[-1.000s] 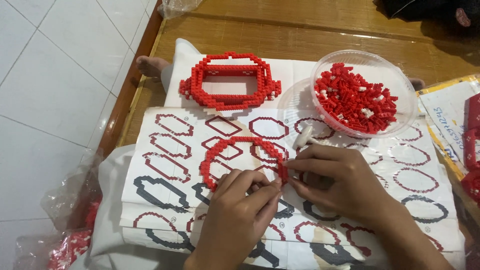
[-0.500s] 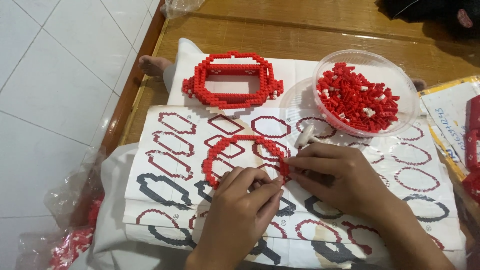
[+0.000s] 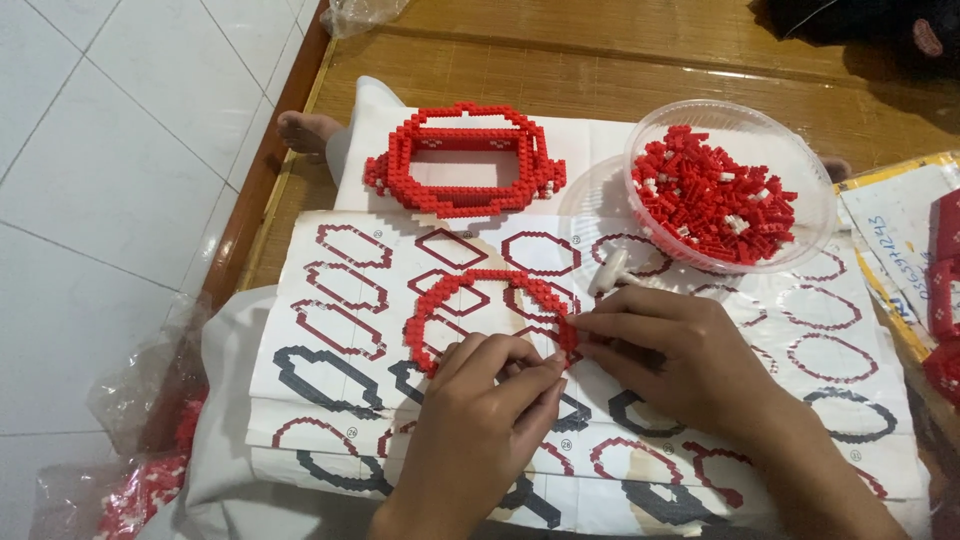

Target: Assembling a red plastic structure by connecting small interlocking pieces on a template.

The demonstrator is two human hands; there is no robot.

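A thin ring of small red bricks [image 3: 455,290] lies on a printed instruction sheet [image 3: 340,330] covered with red and black ring diagrams. My left hand [image 3: 480,420] and my right hand [image 3: 680,360] meet at the ring's lower right edge, fingertips pinched on the bricks there. A thicker finished red brick frame [image 3: 465,160] rests just beyond the sheet. A clear plastic bowl [image 3: 810,235] heaped with loose red and white bricks stands at the right, beyond my right hand.
A small white tool [image 3: 612,272] lies on the sheet between ring and bowl. A bare foot [image 3: 305,130] shows at the frame's left. Plastic bags with red bricks [image 3: 130,480] sit on the tiled floor at lower left. Papers lie at the right edge.
Both hands stay on the ring's lower right edge; the fingers shift only slightly. The view has drifted a little.
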